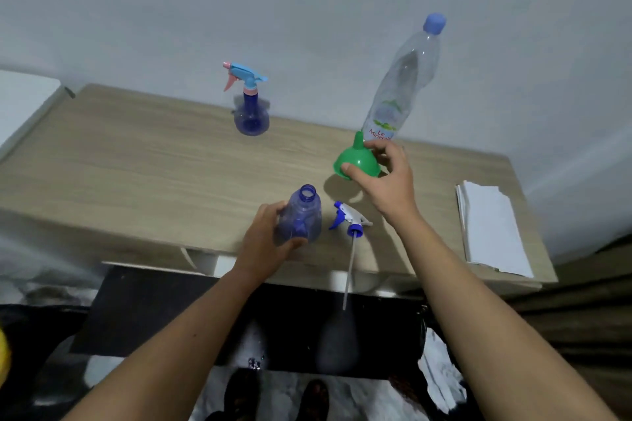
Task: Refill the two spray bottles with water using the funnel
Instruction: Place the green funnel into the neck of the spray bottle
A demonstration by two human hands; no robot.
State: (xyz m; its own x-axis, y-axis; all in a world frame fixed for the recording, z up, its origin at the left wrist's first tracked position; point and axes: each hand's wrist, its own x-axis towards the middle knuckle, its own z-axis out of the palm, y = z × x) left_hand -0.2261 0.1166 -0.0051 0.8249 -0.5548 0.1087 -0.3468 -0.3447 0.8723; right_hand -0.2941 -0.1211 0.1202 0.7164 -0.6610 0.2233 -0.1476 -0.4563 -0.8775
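One text is showing — red lettering on the label of the tall clear water bottle standing at the back of the wooden table. It is reading "Le Minerale", the last letters partly hidden behind a hand and the green funnel. Nothing else is carrying readable print — the white paper stack is showing blank.

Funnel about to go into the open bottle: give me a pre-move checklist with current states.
1. Near spray bottle neck open, head off: ok.
2. Left hand steadies that bottle upright: ok.
3. Right hand has a grip on the green funnel: ok.
4. Funnel spout points down: not ok, it points up.
5. Water bottle uncapped: not ok, blue cap on.
6. Removed spray head clear of the bottle: ok.
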